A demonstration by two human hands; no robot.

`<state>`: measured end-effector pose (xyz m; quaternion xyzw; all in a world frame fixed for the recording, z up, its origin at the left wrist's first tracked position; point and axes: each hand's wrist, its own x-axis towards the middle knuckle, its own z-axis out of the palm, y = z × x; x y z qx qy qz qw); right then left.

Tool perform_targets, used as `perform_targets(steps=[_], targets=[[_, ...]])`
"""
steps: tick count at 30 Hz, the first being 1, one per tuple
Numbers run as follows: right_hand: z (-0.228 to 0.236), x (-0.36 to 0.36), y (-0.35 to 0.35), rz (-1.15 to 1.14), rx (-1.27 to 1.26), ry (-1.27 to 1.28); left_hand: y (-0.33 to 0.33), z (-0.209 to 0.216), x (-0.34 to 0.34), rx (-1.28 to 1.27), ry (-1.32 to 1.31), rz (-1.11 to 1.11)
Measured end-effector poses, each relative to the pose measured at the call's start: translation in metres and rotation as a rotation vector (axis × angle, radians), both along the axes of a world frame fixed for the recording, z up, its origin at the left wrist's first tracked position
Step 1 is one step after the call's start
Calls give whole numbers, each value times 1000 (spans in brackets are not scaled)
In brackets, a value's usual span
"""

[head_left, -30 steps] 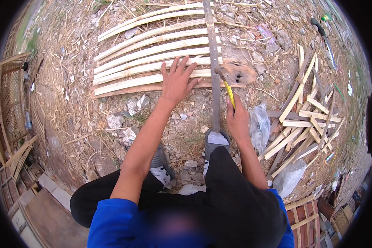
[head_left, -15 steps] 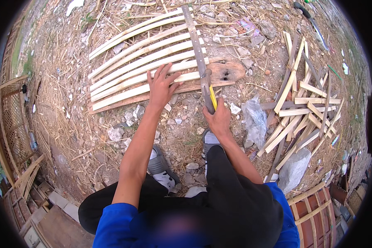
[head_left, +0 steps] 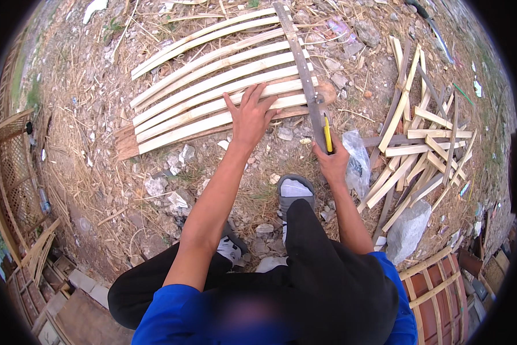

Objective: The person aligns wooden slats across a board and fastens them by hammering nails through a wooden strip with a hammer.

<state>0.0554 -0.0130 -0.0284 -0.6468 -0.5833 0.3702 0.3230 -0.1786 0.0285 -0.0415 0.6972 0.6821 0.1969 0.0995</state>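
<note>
Several pale wooden slats (head_left: 212,83) lie side by side, slightly bowed. Their right ends meet a dark wooden strip (head_left: 298,52) with small nail heads in it. My left hand (head_left: 250,117) rests on the nearest slats, fingers spread and open. In my right hand (head_left: 333,160) is a hammer with a yellow and black handle (head_left: 328,138), closed in my fingers beside the dark strip's near end; the hammer's head is hard to make out. The strip's end also lies against this hand. Beneath the slats is a weathered board (head_left: 126,143), partly covered.
To the right lies a heap of loose wood pieces (head_left: 408,144), with a clear plastic bag (head_left: 357,164) and a grey stone block (head_left: 408,232) beside it. A dark-handled blade (head_left: 437,34) lies far right. A lattice wooden frame (head_left: 17,172) stands at left. Stones and straw litter the ground.
The slats and dark strip have shifted right over the board, baring its left end. Both my hands have moved right with them, and the hammer has come away from the strip's nailed part.
</note>
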Motion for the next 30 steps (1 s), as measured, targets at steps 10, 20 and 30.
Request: perform_targets(steps=[10, 20, 30], targets=[[-3, 11, 6, -17, -85, 65, 3, -6, 8, -9, -20, 5], [-23, 9, 10, -48, -116, 94, 5, -12, -3, -13, -58, 1], [-25, -16, -5, -14, -82, 124, -13, -18, -28, -2, -107, 21]])
